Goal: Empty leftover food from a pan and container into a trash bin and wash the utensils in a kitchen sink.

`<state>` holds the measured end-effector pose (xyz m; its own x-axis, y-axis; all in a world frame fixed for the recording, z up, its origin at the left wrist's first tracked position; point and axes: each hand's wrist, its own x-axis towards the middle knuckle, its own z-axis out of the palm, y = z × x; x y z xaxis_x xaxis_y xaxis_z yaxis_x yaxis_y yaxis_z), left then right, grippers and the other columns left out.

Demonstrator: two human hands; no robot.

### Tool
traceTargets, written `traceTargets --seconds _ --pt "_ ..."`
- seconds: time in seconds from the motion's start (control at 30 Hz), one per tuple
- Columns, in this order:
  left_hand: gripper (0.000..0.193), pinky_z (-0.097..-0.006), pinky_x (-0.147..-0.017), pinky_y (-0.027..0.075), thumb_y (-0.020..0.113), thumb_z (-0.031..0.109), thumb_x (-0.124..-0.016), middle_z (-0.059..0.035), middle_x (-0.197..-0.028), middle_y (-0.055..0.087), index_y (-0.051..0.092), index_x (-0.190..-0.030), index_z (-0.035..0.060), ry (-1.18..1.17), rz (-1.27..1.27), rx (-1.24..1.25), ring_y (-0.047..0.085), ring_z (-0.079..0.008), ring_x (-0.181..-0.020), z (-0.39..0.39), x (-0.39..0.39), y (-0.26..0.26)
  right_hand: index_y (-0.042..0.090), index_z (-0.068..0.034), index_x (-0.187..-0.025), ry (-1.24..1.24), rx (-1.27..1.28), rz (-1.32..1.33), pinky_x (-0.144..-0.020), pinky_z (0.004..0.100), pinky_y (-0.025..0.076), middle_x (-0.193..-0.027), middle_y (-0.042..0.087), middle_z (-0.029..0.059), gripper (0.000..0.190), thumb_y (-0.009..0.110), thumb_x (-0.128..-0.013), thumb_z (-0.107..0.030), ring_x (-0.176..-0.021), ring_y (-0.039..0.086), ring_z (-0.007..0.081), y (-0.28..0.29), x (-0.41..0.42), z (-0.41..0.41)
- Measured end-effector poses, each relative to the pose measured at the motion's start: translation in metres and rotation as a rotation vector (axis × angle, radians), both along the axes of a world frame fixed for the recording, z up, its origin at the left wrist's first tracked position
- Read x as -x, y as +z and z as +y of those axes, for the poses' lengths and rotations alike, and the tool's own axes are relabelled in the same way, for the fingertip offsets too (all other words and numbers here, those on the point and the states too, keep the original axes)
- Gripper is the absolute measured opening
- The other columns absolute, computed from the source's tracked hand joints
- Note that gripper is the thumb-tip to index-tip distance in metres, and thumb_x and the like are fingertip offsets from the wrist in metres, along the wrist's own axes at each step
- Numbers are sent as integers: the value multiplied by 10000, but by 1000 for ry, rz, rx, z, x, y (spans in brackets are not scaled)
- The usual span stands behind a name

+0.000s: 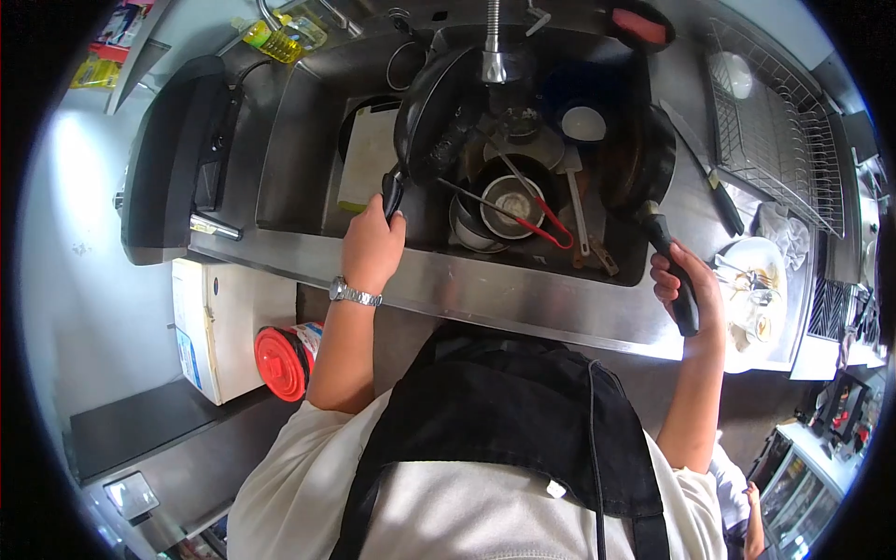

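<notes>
My left hand (373, 246) grips the handle of a black frying pan (437, 115), which is tilted on its side over the sink divider. Around the handle of a second dark frying pan (638, 161) my right hand (689, 283) is closed; that pan leans at the right wall of the sink (448, 269). Between the two pans lie a metal pot (513, 206), red-handled tongs (542, 224), a white spatula (574, 192), and a dark blue bowl (560, 91) with a small white bowl (583, 124) in it. A cutting board (367, 157) rests in the left basin.
A kitchen knife (707, 171) lies on the right counter beside a wire dish rack (770, 126). Nearby are a grey cloth (782, 231) and a plate (773, 255) with cutlery and food scraps. The spray faucet (493, 66) hangs above the sink. Another person (731, 483) is at lower right.
</notes>
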<state>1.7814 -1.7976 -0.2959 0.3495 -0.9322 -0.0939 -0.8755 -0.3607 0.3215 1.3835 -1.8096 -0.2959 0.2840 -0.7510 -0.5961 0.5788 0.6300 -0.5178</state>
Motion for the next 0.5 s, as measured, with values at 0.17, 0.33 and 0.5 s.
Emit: traceTargets --seconds 0.17,0.33,0.5 --pt "245 -340 -503 442 514 208 -846 -121 -675 584 504 -941 -18 113 604 -110 552 -208 -516 -1 -60 -22 426 10 -1205 94 31 237 -444 218 334 -760 466 66 375 520 -872 -134 -538 419 89 16 -23 21" --pt "146 -197 -412 292 500 201 -872 28 -615 452 490 -897 57 355 1285 -196 372 -39 -439 -2 -117 -18 404 0 -1282 381 119 648 -410 223 343 -707 496 52 485 516 -821 -101 -462 442 104 68 -65 38" --pt "193 -186 -409 274 529 244 -863 35 -588 411 470 -840 63 483 1750 -346 333 -39 -427 -9 -198 -47 392 21 -1289 485 162 615 -412 211 354 -694 498 42 543 551 -770 -7 -452 460 97 98 -131 40"
